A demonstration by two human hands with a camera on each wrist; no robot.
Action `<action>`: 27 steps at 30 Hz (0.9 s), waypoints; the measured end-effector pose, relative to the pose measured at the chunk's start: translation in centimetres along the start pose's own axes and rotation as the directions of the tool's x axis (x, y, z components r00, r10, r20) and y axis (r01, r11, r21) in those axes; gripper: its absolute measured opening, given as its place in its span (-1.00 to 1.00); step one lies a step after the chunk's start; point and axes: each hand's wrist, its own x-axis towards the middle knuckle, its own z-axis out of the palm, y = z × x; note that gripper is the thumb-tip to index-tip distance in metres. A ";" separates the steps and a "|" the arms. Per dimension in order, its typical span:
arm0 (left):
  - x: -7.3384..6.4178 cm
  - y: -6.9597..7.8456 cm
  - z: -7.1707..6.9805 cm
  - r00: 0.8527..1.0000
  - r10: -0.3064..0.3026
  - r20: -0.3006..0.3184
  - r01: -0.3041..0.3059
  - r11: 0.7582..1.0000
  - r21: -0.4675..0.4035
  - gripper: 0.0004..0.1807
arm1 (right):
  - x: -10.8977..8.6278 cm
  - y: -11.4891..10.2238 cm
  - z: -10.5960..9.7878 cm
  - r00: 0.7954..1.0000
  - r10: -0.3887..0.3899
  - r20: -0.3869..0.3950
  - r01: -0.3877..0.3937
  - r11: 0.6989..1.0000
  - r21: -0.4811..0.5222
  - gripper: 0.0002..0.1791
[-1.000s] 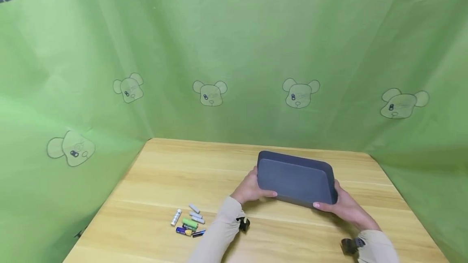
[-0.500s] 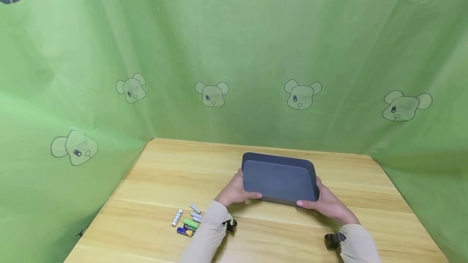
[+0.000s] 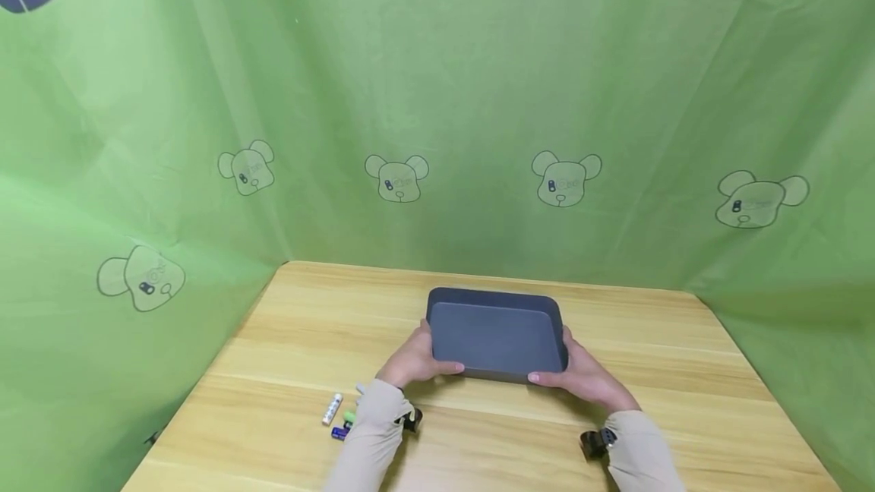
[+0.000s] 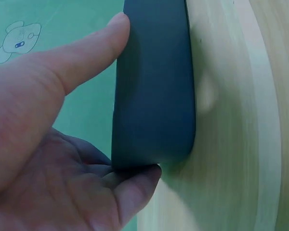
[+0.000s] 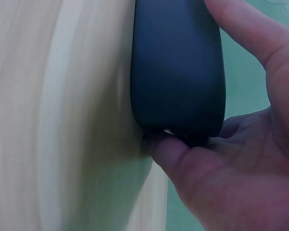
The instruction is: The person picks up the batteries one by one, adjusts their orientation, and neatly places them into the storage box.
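the two-handed grip on the dark grey rectangular tray (image 3: 495,336) is looking complete, while the releasing is (as far as i'm judging) remaining undone. the tray is sitting towards twelve o'clock from the middle of the wooden tabletop (image 3: 506,450); it is seeming slightly raised, though the wrist views aren't settling whether its underside is touching the wood.

the left hand (image 3: 412,359) is holding the eight o'clock corner, and the right hand (image 3: 584,376) is holding the four o'clock one. each is spreading about halfway, its thumb lying along the near rim and its fingers curling round the short end.

the tray's hollow side is facing up, with nothing showing on its floor. its long axis is running from nine o'clock to just past three, the right end lying a touch nearer the wearer.

off at the tray's eight o'clock, well apart from it, a white battery (image 3: 332,409), a green battery (image 3: 349,417) and a dark blue battery (image 3: 339,433) are lying loose on the wood; the left sleeve (image 3: 372,431) is partly covering that group (so i'm not counting it).
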 end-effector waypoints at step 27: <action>-2.4 -2.2 -3.2 1.000 -0.025 0.012 0.025 0.999 0.024 0.27 | 0.1 -3.0 3.2 0.995 -0.102 -0.017 0.102 0.995 -0.011 0.48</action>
